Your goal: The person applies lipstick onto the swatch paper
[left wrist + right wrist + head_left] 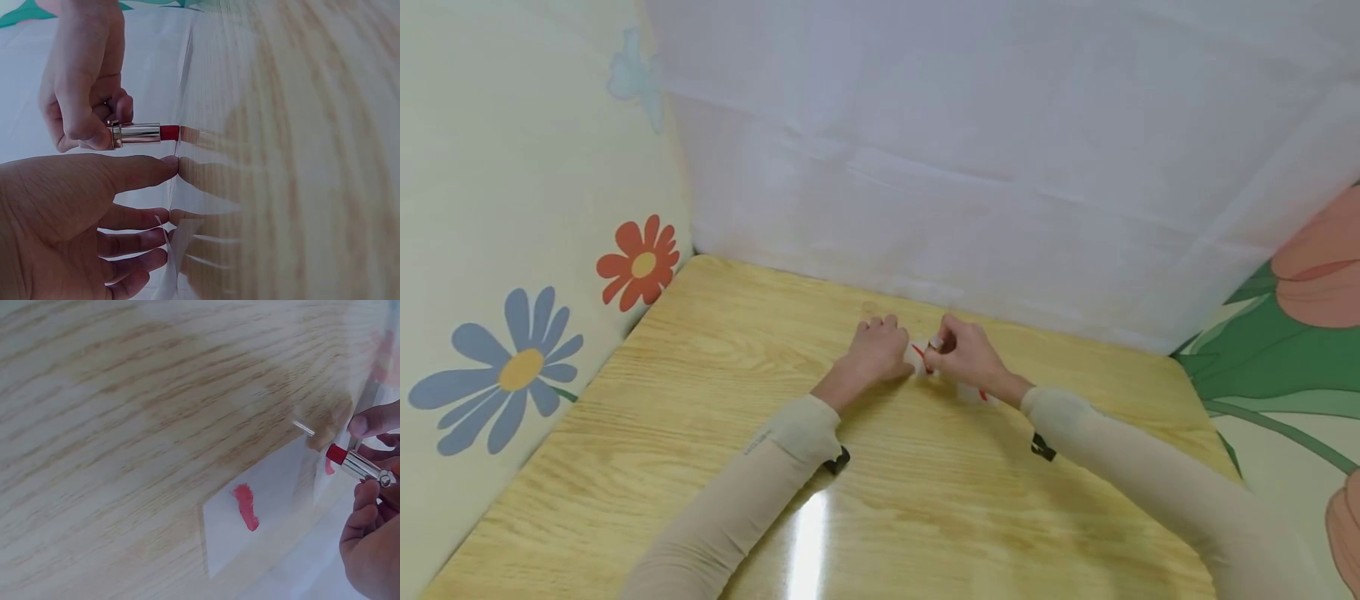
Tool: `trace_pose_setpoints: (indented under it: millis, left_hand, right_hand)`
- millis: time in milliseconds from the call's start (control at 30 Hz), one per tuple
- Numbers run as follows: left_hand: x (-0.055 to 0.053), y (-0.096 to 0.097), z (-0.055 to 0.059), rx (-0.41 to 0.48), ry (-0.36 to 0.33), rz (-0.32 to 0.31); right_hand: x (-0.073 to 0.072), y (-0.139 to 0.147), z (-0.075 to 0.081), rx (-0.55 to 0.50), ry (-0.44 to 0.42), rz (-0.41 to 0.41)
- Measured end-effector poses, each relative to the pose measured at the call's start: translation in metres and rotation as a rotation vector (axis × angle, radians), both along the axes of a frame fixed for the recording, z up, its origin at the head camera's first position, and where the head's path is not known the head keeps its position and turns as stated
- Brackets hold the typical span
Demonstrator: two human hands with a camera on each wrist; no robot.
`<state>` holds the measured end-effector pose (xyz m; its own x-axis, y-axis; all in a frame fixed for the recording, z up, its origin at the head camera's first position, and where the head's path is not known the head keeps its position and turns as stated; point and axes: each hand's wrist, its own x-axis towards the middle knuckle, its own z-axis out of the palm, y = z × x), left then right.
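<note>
My right hand (973,358) pinches a lipstick (140,133) between thumb and fingers. Its case is shiny silver-gold, and the red bullet (337,454) points down at a small white paper (914,357) bearing a red stroke. My left hand (872,350) lies just left of the lipstick, fingers spread and fairly straight, fingertips at the paper and the tabletop. Under the right wrist lies a second white paper (280,490) with a red smear (247,506) on it. In the left wrist view a thin sheet edge (175,256) lifts by the left fingertips.
The wood-grain tabletop (700,475) is glossy and reflects a bright light strip. A white cloth (925,167) hangs behind its back edge. Flower-patterned panels (497,208) stand at both sides. Each wrist wears a black strap (1042,447) at the beige sleeve.
</note>
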<state>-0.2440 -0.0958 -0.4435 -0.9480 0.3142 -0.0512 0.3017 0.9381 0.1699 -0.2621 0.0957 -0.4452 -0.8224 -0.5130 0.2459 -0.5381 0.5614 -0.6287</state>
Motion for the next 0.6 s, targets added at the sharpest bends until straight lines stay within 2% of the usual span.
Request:
trace_pose_setpoints:
  millis: [167, 400, 600]
  left_hand:
    - [-0.002, 0.003, -0.002, 0.007, -0.010, 0.003]
    - [-0.004, 0.000, -0.004, 0.013, -0.019, 0.017]
    - [-0.006, -0.007, -0.006, 0.039, -0.016, 0.020]
  right_hand:
    - [0.003, 0.003, 0.007, 0.040, -0.028, -0.024]
    - [0.006, 0.007, 0.032, 0.053, -0.015, -0.050]
    - [0.009, 0.012, 0.045, 0.049, -0.028, -0.089]
